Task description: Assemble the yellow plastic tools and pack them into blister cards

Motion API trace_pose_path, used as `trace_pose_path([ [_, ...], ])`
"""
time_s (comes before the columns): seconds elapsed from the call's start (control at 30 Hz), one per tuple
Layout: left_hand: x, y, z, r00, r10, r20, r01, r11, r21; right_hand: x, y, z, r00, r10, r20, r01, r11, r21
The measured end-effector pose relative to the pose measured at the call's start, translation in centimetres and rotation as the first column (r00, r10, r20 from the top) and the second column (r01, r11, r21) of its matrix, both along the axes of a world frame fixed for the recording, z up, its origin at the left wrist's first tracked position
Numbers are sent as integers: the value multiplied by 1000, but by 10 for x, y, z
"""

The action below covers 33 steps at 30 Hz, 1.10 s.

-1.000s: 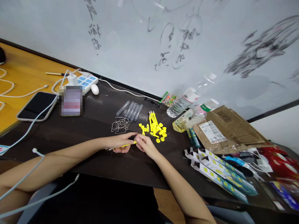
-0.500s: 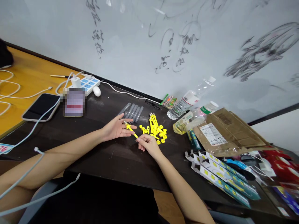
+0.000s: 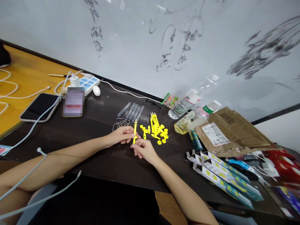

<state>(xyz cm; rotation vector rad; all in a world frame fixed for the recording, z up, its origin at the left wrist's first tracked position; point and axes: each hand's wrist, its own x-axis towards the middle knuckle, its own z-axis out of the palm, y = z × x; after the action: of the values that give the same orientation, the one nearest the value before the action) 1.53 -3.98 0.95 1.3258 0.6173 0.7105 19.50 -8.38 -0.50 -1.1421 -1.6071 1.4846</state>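
A slim yellow plastic rod with a metal tip stands nearly upright between my hands, above the dark table. My left hand pinches its middle between thumb and fingers. At the rod's lower end, my right hand grips with thumb and fingertips. Just beyond the left hand lie thin bent metal wires and several clear plastic tubes. To the right, several similar yellow rods lie side by side, metal ends away from me. Small loose yellow parts are scattered around them.
Two bottles lean at the back right beside a snack packet and glasses. A brown parcel and long teal boxes lie right. Phone, power strip and cables occupy the left. A whiteboard stands behind.
The yellow rod has turned from slanting to nearly upright. My left hand has gone from spread fingers to a pinch on it, uncovering the wires. The right hand shifted slightly left.
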Motion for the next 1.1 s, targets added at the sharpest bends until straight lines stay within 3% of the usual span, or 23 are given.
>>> trace_pose_path([
  [0.1,1,-2,-3,995,6,-101,13,981,193,2,3,-2,999,-43,-22,43,999,11],
  [0.23,0,-2,-6,992,93,-86,-48,905,422,1,4,-4,997,-28,-72,29,999,18],
  [0.47,-1,-2,-4,985,153,-74,-117,925,362,2,3,-9,996,52,-73,-51,999,16],
  [0.6,-1,-4,-2,985,142,-98,-94,919,384,2,3,-11,998,36,-51,-35,999,26],
  [0.9,-4,-4,1,962,216,-165,-99,844,527,4,5,-1,991,-43,-125,54,994,91],
  [1.1,-4,-6,4,934,225,-276,-9,789,614,6,5,0,984,-80,-159,102,985,140],
])
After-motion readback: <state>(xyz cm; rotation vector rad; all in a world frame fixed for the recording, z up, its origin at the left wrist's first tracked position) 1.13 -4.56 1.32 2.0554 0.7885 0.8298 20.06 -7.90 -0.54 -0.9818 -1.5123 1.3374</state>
